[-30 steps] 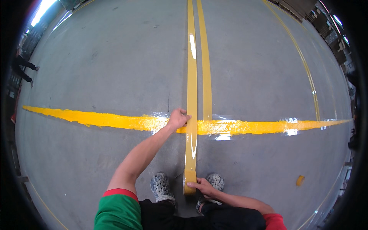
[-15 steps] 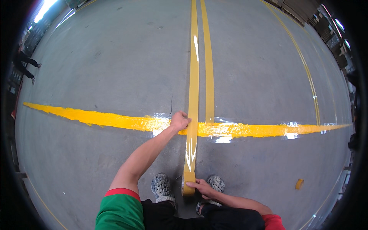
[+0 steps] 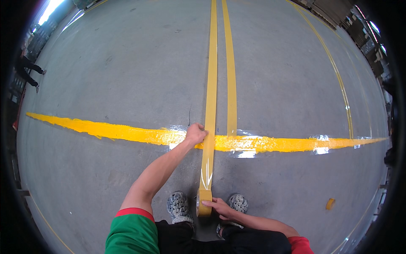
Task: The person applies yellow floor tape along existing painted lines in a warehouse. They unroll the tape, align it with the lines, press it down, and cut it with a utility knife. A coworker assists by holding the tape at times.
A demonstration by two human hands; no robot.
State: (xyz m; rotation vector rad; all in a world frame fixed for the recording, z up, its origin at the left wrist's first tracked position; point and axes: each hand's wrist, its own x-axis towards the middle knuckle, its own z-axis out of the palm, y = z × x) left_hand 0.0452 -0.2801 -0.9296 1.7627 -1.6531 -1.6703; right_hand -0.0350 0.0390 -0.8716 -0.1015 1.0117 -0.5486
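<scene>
Length of tape [image 3: 207, 163] between both hands [image 3: 196, 134] [image 3: 222, 207]

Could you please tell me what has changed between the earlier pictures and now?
The tape roll and its stretched strip have shifted slightly left, widening the gap to the neighbouring strip. The left hand and right hand moved with them. Nothing was visibly let go; the painted line and shoes stayed put.

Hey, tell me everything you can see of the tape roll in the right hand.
The tape roll is mustard-yellow, wide, plastic-looking and partly unwound. It's on edge, seen between the shoes, gripped by the right hand from its right side. A glossy strip runs from its top, away past the left hand. Floor contact is unclear.
</scene>
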